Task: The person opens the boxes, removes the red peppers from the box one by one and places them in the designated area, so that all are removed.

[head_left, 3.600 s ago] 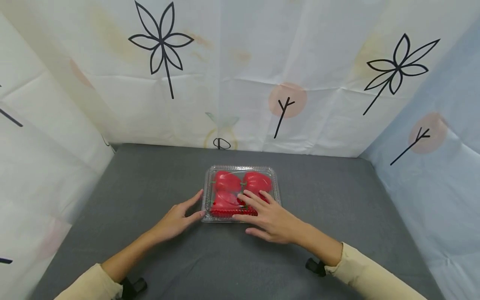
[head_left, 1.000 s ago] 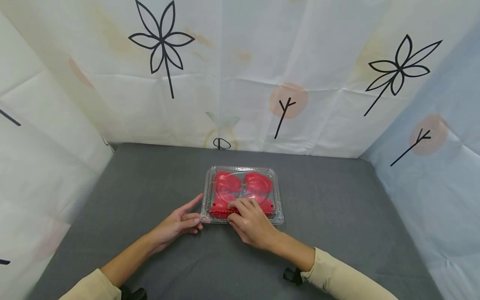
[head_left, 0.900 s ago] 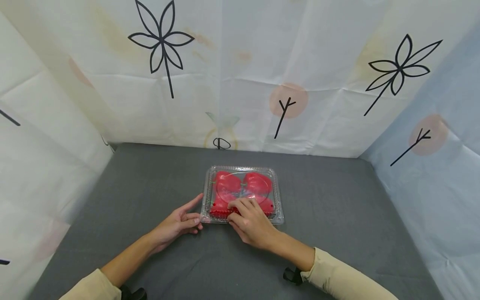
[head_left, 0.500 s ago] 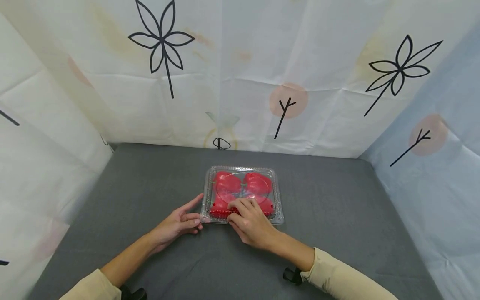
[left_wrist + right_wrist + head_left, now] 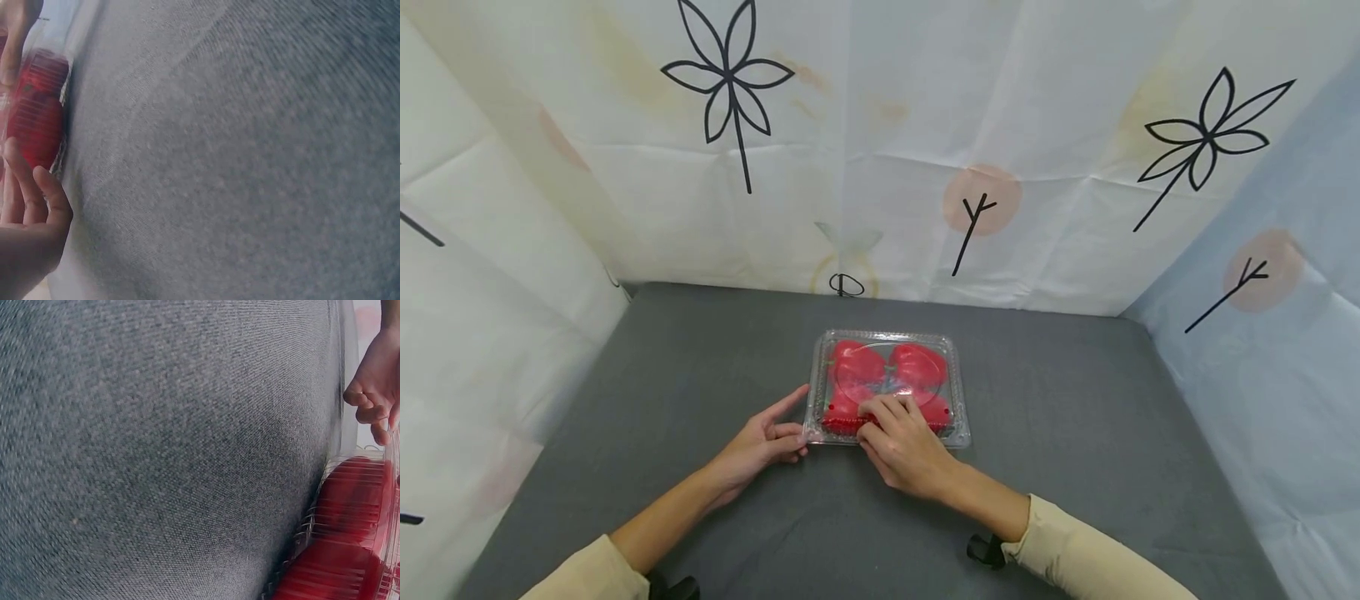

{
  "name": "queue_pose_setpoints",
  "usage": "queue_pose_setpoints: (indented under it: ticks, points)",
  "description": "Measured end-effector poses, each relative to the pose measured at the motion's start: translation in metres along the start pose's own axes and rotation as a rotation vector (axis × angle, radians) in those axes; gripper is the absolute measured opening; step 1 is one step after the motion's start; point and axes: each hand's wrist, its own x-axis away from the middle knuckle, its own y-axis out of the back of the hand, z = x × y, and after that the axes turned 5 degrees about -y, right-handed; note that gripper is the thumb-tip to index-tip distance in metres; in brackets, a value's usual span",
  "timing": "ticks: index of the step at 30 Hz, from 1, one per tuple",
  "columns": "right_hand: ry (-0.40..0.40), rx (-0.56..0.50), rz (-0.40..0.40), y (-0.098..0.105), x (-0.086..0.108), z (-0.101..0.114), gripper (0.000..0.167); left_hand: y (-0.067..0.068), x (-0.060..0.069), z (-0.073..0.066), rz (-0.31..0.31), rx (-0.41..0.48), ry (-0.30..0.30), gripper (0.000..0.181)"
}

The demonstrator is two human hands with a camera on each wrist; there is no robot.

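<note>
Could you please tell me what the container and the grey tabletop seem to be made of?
The container looks like glossy plastic: it is clear and ribbed, with red contents visible. The grey tabletop appears cloth-covered, matte, with a fine weave.

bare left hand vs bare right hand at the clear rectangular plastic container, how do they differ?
Place: the bare left hand is at the left edge of the clear rectangular plastic container; the bare right hand lies over its near side.
Fingers: the left hand's index finger is extended; the right hand's fingers are bent.
Shared: both come out of cream sleeves.
</note>
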Motion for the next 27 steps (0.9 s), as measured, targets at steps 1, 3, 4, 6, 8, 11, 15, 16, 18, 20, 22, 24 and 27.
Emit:
queue_pose_setpoints:
  ticks: [1,3,4,6,8,11,15,16,18,20,22,24,27]
  points:
    - [0.002,0.003,0.001,0.0002,-0.0003,-0.0002,0.02,-0.0007,-0.0006,0.0,-0.012,-0.004,0.0,0.079]
    - [0.004,0.005,0.003,0.0006,-0.0009,-0.0004,0.019,-0.0018,-0.0014,-0.0001,-0.038,-0.011,0.004,0.078]
    - [0.005,0.004,0.004,0.0007,-0.0011,-0.0005,0.019,-0.0022,-0.0017,-0.0002,-0.048,-0.014,0.007,0.077]
    - [0.007,0.0,0.004,0.0008,-0.0011,-0.0004,0.019,-0.003,-0.002,-0.0006,-0.065,-0.015,0.015,0.076]
    - [0.01,0.001,0.001,0.0006,-0.001,-0.0001,0.02,-0.0037,-0.002,-0.0009,-0.077,-0.02,0.023,0.076]
    - [0.013,0.006,-0.003,0.0,-0.0004,0.0007,0.021,-0.0045,-0.0017,-0.0013,-0.087,-0.029,0.031,0.077]
    - [0.022,0.022,-0.01,-0.0011,0.0003,0.0016,0.023,-0.0057,-0.0011,-0.0028,-0.098,-0.056,0.033,0.076]
    - [0.026,0.032,-0.012,-0.0014,0.0003,0.0017,0.023,-0.0061,-0.001,-0.0031,-0.101,-0.062,0.034,0.076]
    - [0.039,0.05,-0.02,-0.0022,0.0005,0.0016,0.025,-0.007,-0.0003,-0.0038,-0.106,-0.079,0.03,0.076]
    - [0.053,0.068,-0.031,-0.0024,0.0005,0.0013,0.026,-0.0075,0.0003,-0.0042,-0.11,-0.093,0.023,0.076]
    - [0.066,0.073,-0.052,-0.0022,0.0,0.0005,0.029,-0.008,0.0006,-0.004,-0.116,-0.1,0.016,0.075]
    - [0.059,0.048,-0.08,-0.0002,-0.0017,-0.0001,0.032,-0.0078,0.0007,-0.0036,-0.114,-0.104,0.003,0.074]
    - [0.039,-0.018,-0.132,0.005,-0.0079,-0.002,0.032,-0.0062,0.0011,-0.0021,-0.113,-0.092,-0.01,0.073]
